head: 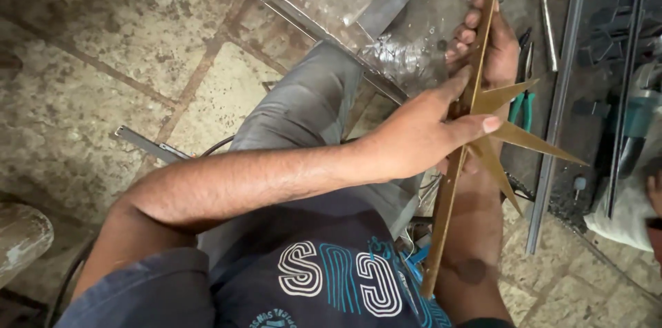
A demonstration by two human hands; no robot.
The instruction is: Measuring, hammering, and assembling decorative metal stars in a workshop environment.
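Head view: a gold-coloured metal bar with pointed spikes (460, 128) is held over the lap. It is gripped near its top by the right hand (486, 45) and pinched mid-length by the left hand (414, 138).

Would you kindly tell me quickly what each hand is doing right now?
Left hand: closed on the brass-coloured metal strip, near its pointed spikes.
Right hand: closed on the same strip, higher up.
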